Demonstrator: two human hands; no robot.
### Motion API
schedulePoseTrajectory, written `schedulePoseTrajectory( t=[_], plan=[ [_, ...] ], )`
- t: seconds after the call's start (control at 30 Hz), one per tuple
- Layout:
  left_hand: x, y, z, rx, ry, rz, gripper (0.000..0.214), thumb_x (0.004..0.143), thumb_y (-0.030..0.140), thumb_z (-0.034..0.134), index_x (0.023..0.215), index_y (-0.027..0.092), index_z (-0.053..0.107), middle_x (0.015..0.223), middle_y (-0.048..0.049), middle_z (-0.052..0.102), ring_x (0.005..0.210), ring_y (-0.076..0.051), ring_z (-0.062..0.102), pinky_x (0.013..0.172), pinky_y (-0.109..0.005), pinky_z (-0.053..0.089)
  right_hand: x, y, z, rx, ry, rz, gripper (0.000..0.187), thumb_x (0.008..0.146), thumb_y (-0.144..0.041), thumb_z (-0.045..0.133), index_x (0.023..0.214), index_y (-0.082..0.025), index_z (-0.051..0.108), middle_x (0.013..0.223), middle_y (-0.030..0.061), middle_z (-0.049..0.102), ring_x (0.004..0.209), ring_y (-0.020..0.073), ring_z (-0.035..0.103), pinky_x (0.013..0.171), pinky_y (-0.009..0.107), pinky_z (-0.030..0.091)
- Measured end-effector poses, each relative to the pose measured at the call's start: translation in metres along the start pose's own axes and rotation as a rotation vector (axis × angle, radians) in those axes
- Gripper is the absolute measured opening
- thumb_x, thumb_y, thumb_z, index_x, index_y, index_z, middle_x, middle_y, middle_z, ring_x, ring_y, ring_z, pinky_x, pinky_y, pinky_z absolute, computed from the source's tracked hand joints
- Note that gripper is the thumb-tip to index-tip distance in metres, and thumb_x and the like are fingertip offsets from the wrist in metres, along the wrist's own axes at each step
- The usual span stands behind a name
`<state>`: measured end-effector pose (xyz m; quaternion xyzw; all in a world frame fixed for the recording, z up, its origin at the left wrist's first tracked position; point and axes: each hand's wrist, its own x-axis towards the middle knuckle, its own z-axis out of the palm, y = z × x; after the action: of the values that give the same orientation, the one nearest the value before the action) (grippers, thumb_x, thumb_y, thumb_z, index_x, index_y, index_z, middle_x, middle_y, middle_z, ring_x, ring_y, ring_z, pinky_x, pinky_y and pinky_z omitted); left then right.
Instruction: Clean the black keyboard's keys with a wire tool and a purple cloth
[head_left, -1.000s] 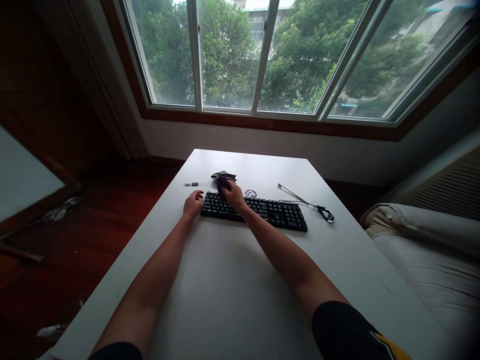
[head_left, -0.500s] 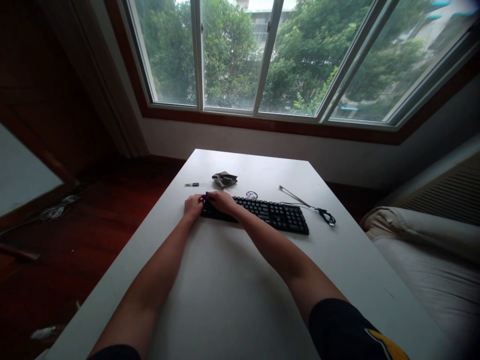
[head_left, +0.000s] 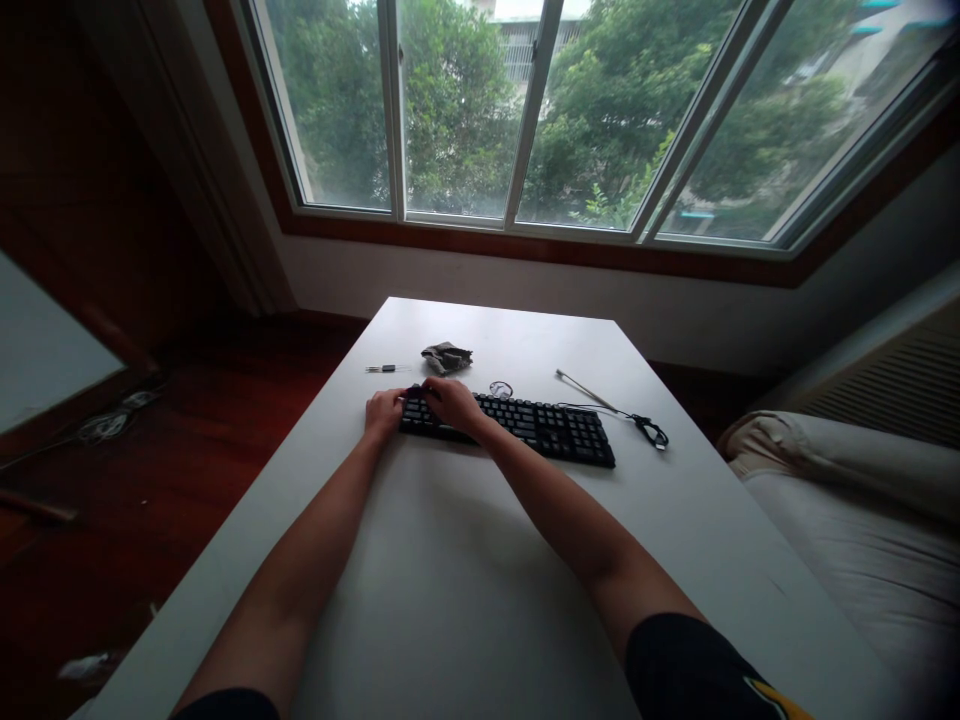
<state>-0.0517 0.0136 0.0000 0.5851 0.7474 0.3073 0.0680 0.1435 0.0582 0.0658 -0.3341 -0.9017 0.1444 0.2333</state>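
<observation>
A black keyboard (head_left: 559, 432) with a number pad lies across the white table. My left hand (head_left: 384, 411) is closed around its left end, fingers at the far corner. My right hand (head_left: 454, 403) is over the upper left keys, its fingers bent down and pinched together near the left fingertips. Something small and dark shows between the two hands, too small to make out; whether it is part of the keyboard I cannot tell. Just beyond the hands are a crumpled grey cloth (head_left: 447, 357) and a small thin tool with a dark middle (head_left: 388, 369).
Behind the keyboard lie a small clear ring-like item (head_left: 501, 389) and a thin stick (head_left: 585, 389). The bundled black cable (head_left: 651, 432) rests to the right. The white table (head_left: 465, 580) stands before a window, with a covered bed or couch (head_left: 847, 500) at right.
My right hand has shifted slightly right along the keyboard, uncovering more of the left keys. A purple spot at the fingertips no longer shows. My left hand stays at the keyboard's left end.
</observation>
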Motion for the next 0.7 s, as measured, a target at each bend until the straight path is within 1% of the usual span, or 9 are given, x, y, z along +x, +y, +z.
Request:
schedulePoseTrajectory(
  t=[0.07,0.13,0.2,0.27,0.37,0.43,0.57,0.7],
  plan=[
    [0.0,0.001,0.001,0.007,0.006,-0.012,0.04,0.09,0.019,0.05,0.119,0.028,0.076,0.116,-0.0033,0.076,0.111,-0.023,0.065,0.099,-0.032,0.046,0.009,0.003,-0.002,-0.061,0.094,0.069,0.024,0.099,-0.029,0.051,0.115,-0.022,0.068,0.109,0.0079,0.071,0.096,0.022,0.063,0.08,0.029,0.044],
    [0.0,0.001,0.001,0.002,0.006,-0.01,0.039,0.091,0.021,0.049,0.119,0.029,0.076,0.115,-0.0028,0.076,0.11,-0.022,0.065,0.098,-0.032,0.046,0.019,0.004,0.001,-0.118,0.127,0.105,0.026,0.1,-0.029,0.048,0.115,-0.021,0.068,0.116,0.0096,0.067,0.105,0.0232,0.06,0.083,0.03,0.045],
    [0.0,0.002,0.0,0.0,-0.001,-0.012,0.039,0.091,0.022,0.05,0.12,0.03,0.075,0.116,-0.003,0.076,0.11,-0.022,0.065,0.098,-0.031,0.046,0.027,0.004,0.009,-0.165,0.092,0.126,0.026,0.101,-0.029,0.046,0.114,-0.021,0.068,0.117,0.0107,0.065,0.108,0.0236,0.058,0.085,0.03,0.045],
    [0.0,0.002,-0.001,0.015,-0.007,-0.017,0.038,0.09,0.022,0.05,0.119,0.029,0.075,0.115,-0.004,0.076,0.11,-0.023,0.066,0.097,-0.031,0.046,0.034,0.002,0.017,-0.2,0.013,0.128,0.027,0.102,-0.028,0.045,0.112,-0.02,0.069,0.115,0.0114,0.065,0.107,0.0235,0.058,0.085,0.031,0.046],
    [0.0,0.003,-0.003,0.048,-0.011,-0.023,0.036,0.089,0.021,0.05,0.113,0.026,0.077,0.109,-0.0078,0.077,0.106,-0.026,0.067,0.094,-0.034,0.046,0.037,-0.002,0.026,-0.237,-0.099,0.068,0.028,0.101,-0.022,0.044,0.111,-0.019,0.07,0.112,0.0123,0.066,0.105,0.0237,0.058,0.084,0.031,0.046],
    [0.0,0.002,-0.003,0.04,-0.008,-0.029,0.035,0.089,0.022,0.051,0.112,0.025,0.078,0.107,-0.0097,0.077,0.105,-0.028,0.067,0.094,-0.036,0.047,0.033,-0.004,0.028,-0.246,-0.131,0.011,0.03,0.101,-0.019,0.043,0.112,-0.019,0.07,0.111,0.0121,0.066,0.104,0.0233,0.058,0.084,0.03,0.046],
    [0.0,0.0,-0.002,-0.04,-0.009,-0.017,0.037,0.088,0.022,0.055,0.117,0.027,0.076,0.113,-0.0075,0.076,0.108,-0.026,0.066,0.097,-0.036,0.047,0.016,-0.008,0.027,-0.221,-0.175,-0.084,0.031,0.099,-0.016,0.045,0.116,-0.02,0.071,0.113,0.0109,0.066,0.104,0.0223,0.058,0.087,0.029,0.045],
    [0.0,-0.003,0.0,-0.103,0.008,-0.008,0.038,0.087,0.018,0.052,0.115,0.027,0.077,0.112,-0.0053,0.077,0.107,-0.024,0.067,0.099,-0.034,0.047,-0.001,-0.01,0.024,-0.144,-0.194,-0.177,0.036,0.095,-0.01,0.048,0.12,-0.021,0.071,0.118,0.0094,0.067,0.109,0.0219,0.058,0.093,0.029,0.044]
  ],
)
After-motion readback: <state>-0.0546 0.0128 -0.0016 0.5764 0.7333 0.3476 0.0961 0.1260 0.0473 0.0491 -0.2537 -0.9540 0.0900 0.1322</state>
